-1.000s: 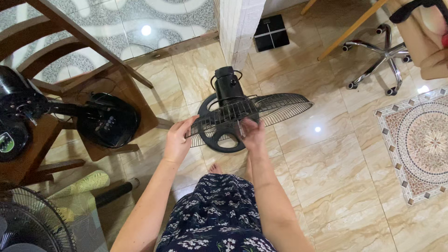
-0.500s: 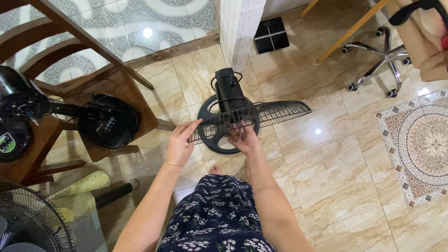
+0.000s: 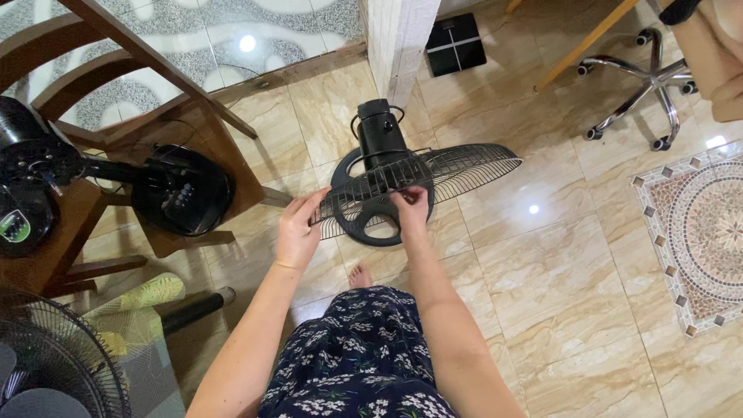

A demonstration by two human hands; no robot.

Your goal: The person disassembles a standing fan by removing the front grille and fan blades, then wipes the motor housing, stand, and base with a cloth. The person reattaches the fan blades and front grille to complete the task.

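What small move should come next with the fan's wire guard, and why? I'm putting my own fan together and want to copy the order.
Probably steady the wire guard and square it on the fan motor. The left hand grips the guard's near rim, and the right hand pinches near its centre. The guard sits tilted over the round fan base, so it does not look seated.

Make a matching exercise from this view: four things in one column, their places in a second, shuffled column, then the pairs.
Things:
1. wire fan guard
2. bathroom scale
3. office chair base
4. mosaic floor inlay

Places:
A. right edge of the floor
B. top right, on castors
C. by the white pillar
D. between the left hand and right hand

Pairs: 1-D, 2-C, 3-B, 4-A
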